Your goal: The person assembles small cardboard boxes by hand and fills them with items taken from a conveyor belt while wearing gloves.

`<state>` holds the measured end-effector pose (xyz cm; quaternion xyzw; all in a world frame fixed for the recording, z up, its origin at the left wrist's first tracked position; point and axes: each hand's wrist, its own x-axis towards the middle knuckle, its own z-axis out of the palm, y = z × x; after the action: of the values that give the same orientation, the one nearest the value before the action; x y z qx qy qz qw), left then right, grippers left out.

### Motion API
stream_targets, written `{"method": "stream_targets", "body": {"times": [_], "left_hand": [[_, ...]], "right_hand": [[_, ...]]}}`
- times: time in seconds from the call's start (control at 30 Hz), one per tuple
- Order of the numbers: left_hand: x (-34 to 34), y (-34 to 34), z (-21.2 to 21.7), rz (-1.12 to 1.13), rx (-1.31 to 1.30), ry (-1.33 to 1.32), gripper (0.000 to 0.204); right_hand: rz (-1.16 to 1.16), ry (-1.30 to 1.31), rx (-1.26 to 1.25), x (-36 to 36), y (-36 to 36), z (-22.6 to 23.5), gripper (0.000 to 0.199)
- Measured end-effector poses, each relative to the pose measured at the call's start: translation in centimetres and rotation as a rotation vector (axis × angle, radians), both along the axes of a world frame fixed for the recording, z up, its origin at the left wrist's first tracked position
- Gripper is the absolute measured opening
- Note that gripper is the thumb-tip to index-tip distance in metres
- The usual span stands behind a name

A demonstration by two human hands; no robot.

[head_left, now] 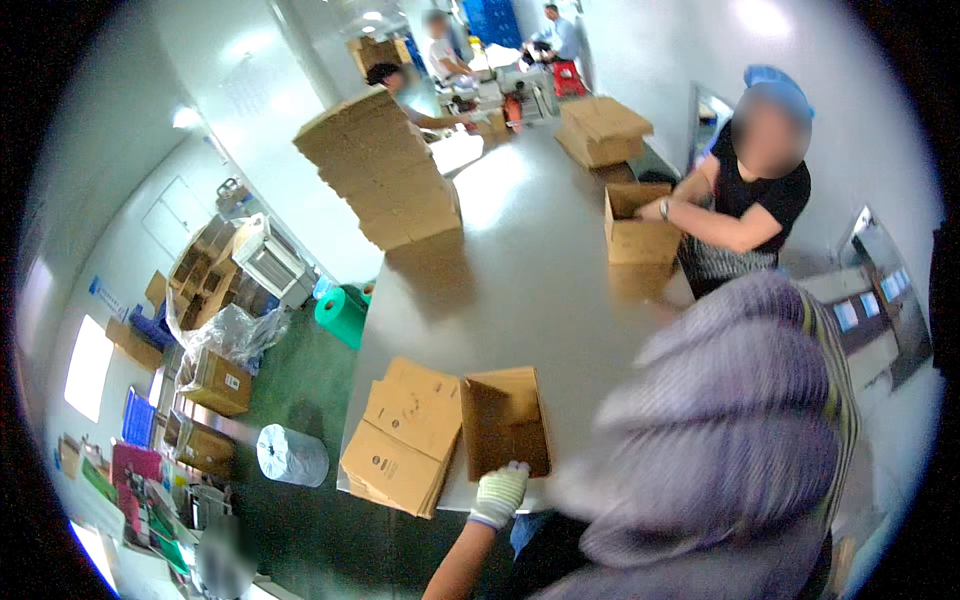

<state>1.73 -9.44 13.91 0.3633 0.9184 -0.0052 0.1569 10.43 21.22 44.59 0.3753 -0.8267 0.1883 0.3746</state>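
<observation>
1. Head view: the left hand (498, 494) in a white knit glove grips the near edge of the open brown cardboard box (505, 420).
2. The box sits at the near edge of the grey table (520, 280), touching a stack of flat brown cardboard sheets (405, 435).
3. I cannot tell the right hand; a blurred striped sleeve (720, 440) hides it.
4. The middle of the table is bare.

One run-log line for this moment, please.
left hand gloved, on open brown cardboard box | flat carton stack beside | right hand hidden
</observation>
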Motion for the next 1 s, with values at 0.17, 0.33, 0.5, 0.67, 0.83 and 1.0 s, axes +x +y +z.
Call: {"method": "stream_targets", "body": {"times": [0.17, 0.33, 0.5, 0.67, 0.83, 1.0], "left_hand": [[0.3, -0.7, -1.0, 0.057, -0.027, -0.082, 0.018], [-1.3, -0.3, 0.1, 0.036, 0.016, -0.111, 0.024], [-2.4, -2.8, -2.0, -0.107, 0.172, -0.094, 0.028], [-3.7, 0.4, 0.9, -0.235, -0.131, -0.121, 0.023], [-4.1, 0.2, -2.2, -0.092, 0.06, -0.155, 0.022], [-3.3, 1.1, -0.3, -0.157, -0.026, -0.079, 0.024]], "right_hand": [[0.015, -0.033, -0.037, 0.0, -0.1, -2.2, 0.042], [0.006, -0.04, -0.053, -0.1, -0.3, -4.0, 0.04], [0.027, -0.094, -0.057, -0.5, -2.1, -9.8, 0.038], [0.03, -0.494, -0.111, -7.1, -9.4, -21.7, 0.041], [-0.01, -0.658, 0.083, -5.8, -14.3, -30.7, 0.046], [-0.123, -0.609, 0.24, -6.6, -14.2, -35.3, 0.042]]}}
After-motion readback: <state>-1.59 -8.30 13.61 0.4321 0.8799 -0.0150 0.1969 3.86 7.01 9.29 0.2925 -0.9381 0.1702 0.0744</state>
